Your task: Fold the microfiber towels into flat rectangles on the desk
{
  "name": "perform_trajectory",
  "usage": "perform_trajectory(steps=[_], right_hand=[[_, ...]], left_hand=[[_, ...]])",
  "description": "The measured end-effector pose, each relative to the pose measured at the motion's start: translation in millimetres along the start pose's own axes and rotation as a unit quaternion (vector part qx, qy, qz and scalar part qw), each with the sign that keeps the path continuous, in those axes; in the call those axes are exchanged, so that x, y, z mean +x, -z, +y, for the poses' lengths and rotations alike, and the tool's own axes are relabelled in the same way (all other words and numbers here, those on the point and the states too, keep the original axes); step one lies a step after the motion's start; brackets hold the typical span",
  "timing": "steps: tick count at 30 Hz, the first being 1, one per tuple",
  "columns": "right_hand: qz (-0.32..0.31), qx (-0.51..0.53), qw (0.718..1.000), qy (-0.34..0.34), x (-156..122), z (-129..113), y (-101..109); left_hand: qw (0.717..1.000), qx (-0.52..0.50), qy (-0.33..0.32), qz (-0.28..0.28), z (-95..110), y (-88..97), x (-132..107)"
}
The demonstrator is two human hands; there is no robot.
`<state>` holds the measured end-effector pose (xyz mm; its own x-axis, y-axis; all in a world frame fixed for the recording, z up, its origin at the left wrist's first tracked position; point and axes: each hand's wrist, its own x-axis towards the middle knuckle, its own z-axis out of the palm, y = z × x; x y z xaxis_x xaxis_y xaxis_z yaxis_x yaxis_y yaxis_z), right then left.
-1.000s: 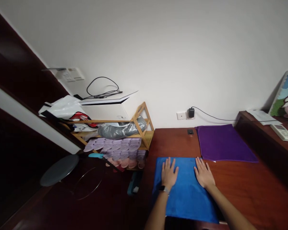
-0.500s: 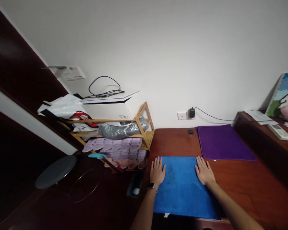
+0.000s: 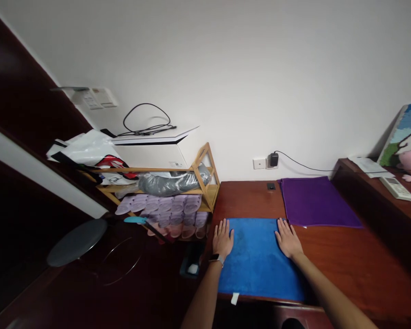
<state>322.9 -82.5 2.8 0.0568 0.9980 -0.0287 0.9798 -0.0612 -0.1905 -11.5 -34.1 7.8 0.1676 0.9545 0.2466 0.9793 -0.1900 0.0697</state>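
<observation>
A blue towel (image 3: 256, 260) lies flat on the dark red wooden table (image 3: 345, 260), near its front edge. My left hand (image 3: 222, 238) rests flat on the towel's far left corner, fingers stretched out; a watch is on that wrist. My right hand (image 3: 287, 238) lies flat on the towel's far right corner, fingers spread. Neither hand holds anything. A purple towel (image 3: 317, 203) lies spread out behind the blue one, toward the wall.
A wooden rack (image 3: 178, 192) with lilac slippers, a grey bag and a white box stands left of the table. A round grey stool (image 3: 76, 235) stands further left. A charger (image 3: 273, 160) is plugged in at the wall. A raised shelf (image 3: 387, 196) on the right carries a remote and papers.
My left hand has slid from the towel's middle out to its far left corner. The right hand stayed at the right corner. The towel now lies smoother.
</observation>
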Motion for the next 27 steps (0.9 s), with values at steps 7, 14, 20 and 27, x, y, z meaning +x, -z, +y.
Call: perform_trajectory(steps=[7, 14, 20, 27], right_hand=[[-0.006, 0.016, 1.0, -0.017, -30.4, 4.3, -9.5], [-0.011, 0.011, 1.0, 0.002, -32.1, 8.1, -12.4], [-0.008, 0.02, 1.0, -0.021, -29.7, 2.4, -8.6], [-0.003, 0.004, 0.999, -0.05, -51.4, -12.5, 12.9]], left_hand=[[0.987, -0.061, -0.138, 0.059, 113.2, 2.5, -24.5], [0.981, -0.1, -0.168, -0.018, 184.4, -16.5, -39.1], [0.999, -0.003, -0.046, -0.015, 20.6, 3.7, -64.3], [0.999, 0.005, -0.034, -0.012, -2.7, 10.3, -72.0]])
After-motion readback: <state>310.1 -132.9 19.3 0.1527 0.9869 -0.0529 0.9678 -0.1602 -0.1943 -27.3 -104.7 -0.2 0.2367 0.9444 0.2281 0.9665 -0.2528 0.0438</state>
